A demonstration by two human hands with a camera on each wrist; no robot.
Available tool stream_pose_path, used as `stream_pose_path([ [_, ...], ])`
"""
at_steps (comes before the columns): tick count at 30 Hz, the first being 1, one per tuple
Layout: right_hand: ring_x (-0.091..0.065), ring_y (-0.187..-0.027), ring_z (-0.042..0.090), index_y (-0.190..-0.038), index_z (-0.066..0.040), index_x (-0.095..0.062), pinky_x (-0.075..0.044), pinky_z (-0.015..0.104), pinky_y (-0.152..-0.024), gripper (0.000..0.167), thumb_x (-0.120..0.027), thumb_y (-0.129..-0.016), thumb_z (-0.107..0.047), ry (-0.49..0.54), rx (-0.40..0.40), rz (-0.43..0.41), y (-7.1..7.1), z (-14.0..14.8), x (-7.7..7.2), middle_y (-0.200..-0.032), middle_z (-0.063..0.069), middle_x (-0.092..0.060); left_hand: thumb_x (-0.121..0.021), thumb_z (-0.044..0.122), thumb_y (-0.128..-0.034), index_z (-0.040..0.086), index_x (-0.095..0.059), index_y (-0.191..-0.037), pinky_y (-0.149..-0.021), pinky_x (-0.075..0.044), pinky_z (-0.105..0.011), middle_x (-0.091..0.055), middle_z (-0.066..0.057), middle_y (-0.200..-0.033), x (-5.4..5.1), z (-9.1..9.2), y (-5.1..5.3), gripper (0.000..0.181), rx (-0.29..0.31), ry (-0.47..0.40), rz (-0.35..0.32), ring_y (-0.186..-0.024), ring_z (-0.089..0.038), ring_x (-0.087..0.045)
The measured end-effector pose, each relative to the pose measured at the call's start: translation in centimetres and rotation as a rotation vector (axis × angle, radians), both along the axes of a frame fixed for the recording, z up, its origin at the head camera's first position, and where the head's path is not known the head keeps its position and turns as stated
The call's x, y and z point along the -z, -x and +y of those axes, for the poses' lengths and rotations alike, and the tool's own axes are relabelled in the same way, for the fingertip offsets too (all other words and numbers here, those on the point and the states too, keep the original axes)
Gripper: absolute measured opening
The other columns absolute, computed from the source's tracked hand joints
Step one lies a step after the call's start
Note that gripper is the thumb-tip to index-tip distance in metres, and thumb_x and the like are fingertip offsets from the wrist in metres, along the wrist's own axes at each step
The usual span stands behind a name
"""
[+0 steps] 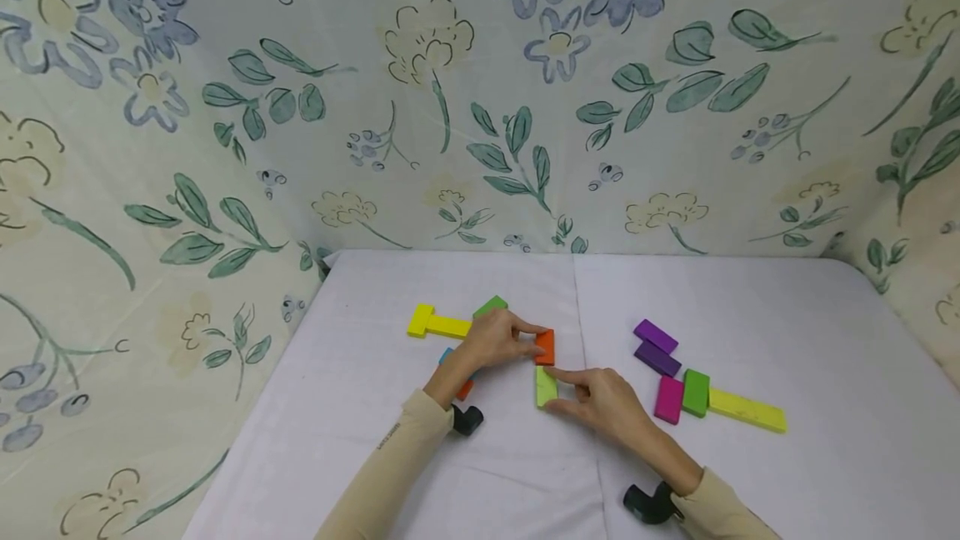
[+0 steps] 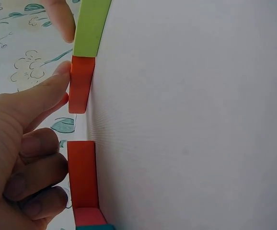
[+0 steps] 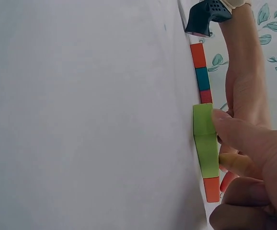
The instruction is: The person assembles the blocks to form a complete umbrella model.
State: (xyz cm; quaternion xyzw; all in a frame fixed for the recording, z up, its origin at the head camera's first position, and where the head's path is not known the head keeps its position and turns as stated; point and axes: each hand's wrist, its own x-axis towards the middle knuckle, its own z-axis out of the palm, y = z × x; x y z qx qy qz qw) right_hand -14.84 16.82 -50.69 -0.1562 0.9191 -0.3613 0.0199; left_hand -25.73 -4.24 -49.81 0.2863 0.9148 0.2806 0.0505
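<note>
Near the middle of the table, my left hand [image 1: 491, 344] holds an orange block [image 1: 546, 347] between thumb and index finger, its other fingers curled. My right hand [image 1: 603, 398] pinches a light green block [image 1: 546, 387] by thumb and index finger, nearer to me. The two blocks meet end to end, as the light green block [image 2: 90, 28] and orange block [image 2: 82, 85] also show in the left wrist view. Under the left wrist, a blue block [image 1: 447, 355] and a red-orange block [image 1: 466, 390] are partly hidden.
Left of the hands lie yellow blocks [image 1: 447, 326] in a T and a green block [image 1: 491, 305]. Several blocks lie to the right: purple [image 1: 656, 335], dark purple [image 1: 657, 357], magenta [image 1: 669, 399], green [image 1: 696, 392] and long yellow [image 1: 747, 411]. Floral cloth [image 1: 480, 107] hangs behind.
</note>
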Motion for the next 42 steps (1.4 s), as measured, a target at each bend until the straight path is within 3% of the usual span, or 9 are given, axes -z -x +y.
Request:
stream_pose_path([
  [15, -0.024, -0.048, -0.001, -0.128, -0.013, -0.075, -0.021, 0.018, -0.048, 0.052, -0.087, -0.082, -0.035, -0.009, 0.039, -0.007, 0.4, -0.1, 0.1, -0.054, -0.013, -0.03, -0.084, 0.046, -0.0839, 0.031, -0.077, -0.12, -0.044, -0.022, -0.017, -0.031, 0.012, -0.045, 0.0, 0.2, 0.0, 0.039, -0.011, 0.033, -0.004, -0.042, -0.004, -0.025],
  [24, -0.024, -0.047, 0.0, -0.127, -0.011, -0.075, -0.02, 0.018, -0.048, 0.055, -0.09, -0.079, -0.035, -0.036, 0.066, 0.006, 0.4, -0.4, -0.2, -0.053, -0.012, -0.03, -0.084, 0.045, -0.084, 0.03, -0.075, -0.122, -0.046, -0.021, -0.018, -0.038, 0.012, -0.044, 0.1, 0.2, -0.2, 0.042, -0.017, 0.062, 0.01, -0.044, -0.006, -0.026],
  [31, -0.025, -0.049, -0.001, -0.128, -0.011, -0.075, -0.021, 0.018, -0.049, 0.056, -0.089, -0.08, -0.037, -0.009, 0.06, -0.003, 0.4, -0.3, -0.2, -0.054, -0.012, -0.031, -0.079, 0.043, -0.0907, 0.027, -0.077, -0.122, -0.046, -0.021, -0.017, -0.033, 0.01, -0.049, 0.2, -0.3, -0.7, 0.035, 0.005, 0.04, 0.017, -0.044, -0.005, -0.027],
  [36, -0.029, -0.051, 0.0, -0.13, -0.012, -0.073, -0.026, 0.019, -0.049, 0.054, -0.087, -0.083, -0.033, 0.042, 0.064, -0.007, 0.0, 1.4, -1.0, -0.057, -0.011, -0.034, -0.077, 0.048, -0.0907, 0.029, -0.077, -0.123, -0.049, -0.023, -0.018, -0.04, 0.01, -0.059, 0.1, -0.7, -1.3, 0.037, 0.034, 0.043, -0.008, -0.049, -0.005, -0.031],
  [42, -0.033, -0.053, 0.002, -0.135, -0.009, -0.07, -0.03, 0.02, -0.048, 0.056, -0.086, -0.085, -0.03, 0.002, 0.148, 0.037, -0.8, 5.6, -2.4, -0.06, -0.008, -0.038, -0.081, 0.053, -0.0854, 0.031, -0.075, -0.126, -0.049, -0.022, -0.019, -0.037, 0.01, -0.056, -0.1, -1.0, -1.7, 0.046, 0.055, 0.076, -0.006, -0.048, -0.006, -0.029],
])
